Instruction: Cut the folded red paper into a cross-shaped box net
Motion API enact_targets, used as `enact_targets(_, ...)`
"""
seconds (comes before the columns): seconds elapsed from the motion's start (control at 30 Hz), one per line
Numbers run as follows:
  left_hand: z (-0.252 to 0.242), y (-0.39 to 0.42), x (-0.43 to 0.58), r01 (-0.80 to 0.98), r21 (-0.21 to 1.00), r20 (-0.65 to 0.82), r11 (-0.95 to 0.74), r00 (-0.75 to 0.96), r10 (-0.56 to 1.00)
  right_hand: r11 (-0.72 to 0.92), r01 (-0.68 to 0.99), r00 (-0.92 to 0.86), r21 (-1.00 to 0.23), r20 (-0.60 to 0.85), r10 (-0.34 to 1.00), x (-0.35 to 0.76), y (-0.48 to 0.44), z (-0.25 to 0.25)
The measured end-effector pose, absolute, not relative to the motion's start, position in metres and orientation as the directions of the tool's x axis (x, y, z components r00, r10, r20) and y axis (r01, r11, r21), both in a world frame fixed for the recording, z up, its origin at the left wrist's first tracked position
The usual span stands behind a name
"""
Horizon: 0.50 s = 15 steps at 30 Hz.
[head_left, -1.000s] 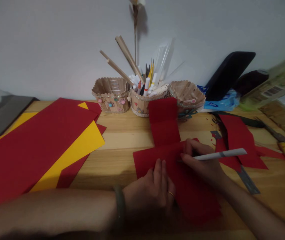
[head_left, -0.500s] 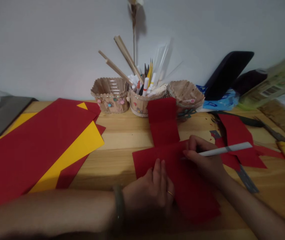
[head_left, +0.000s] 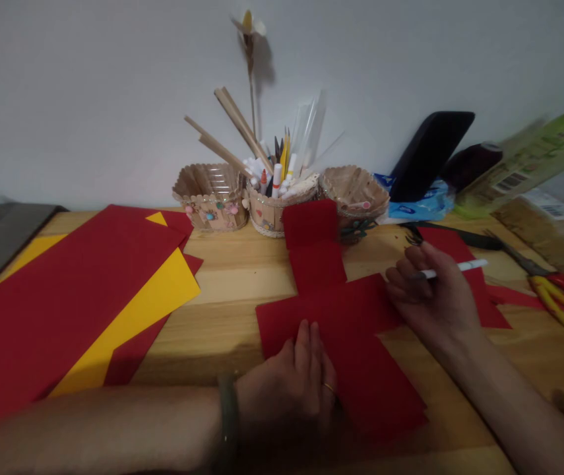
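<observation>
Cross-shaped red paper [head_left: 341, 330] flat; white pen [head_left: 452, 268] tilted.

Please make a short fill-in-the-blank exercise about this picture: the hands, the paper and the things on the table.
1. The right hand holds a white ____.
2. The left hand presses flat on the cross-shaped paper, whose colour is ____.
3. The middle basket of pens stands against the ____.
4. Between the large red sheets lies a sheet coloured ____.

Missing words: pen; red; wall; yellow
</observation>
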State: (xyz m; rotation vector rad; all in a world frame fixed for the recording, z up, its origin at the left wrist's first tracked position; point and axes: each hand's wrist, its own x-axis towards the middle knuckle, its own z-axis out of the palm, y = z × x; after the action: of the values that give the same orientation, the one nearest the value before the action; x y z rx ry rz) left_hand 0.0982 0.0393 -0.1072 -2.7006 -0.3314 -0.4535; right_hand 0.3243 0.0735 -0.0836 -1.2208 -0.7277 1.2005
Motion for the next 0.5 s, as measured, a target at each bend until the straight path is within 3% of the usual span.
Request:
enact_targets(0.27,-0.105,0.034,0.098,0.299,-0.392,0.353,-0.87,0.922,0.158,0.005,-0.276,0.397,-0.961,-0.11,0.911,0.34,0.07,-0.072)
enact_targets(0.5,-0.107,0.03,0.098,0.319,-0.419,0.303,-0.85,0.932,0.201,0.054,0.17,0.541,-0.984,0.139,0.829,0.339,0.073,-0.082)
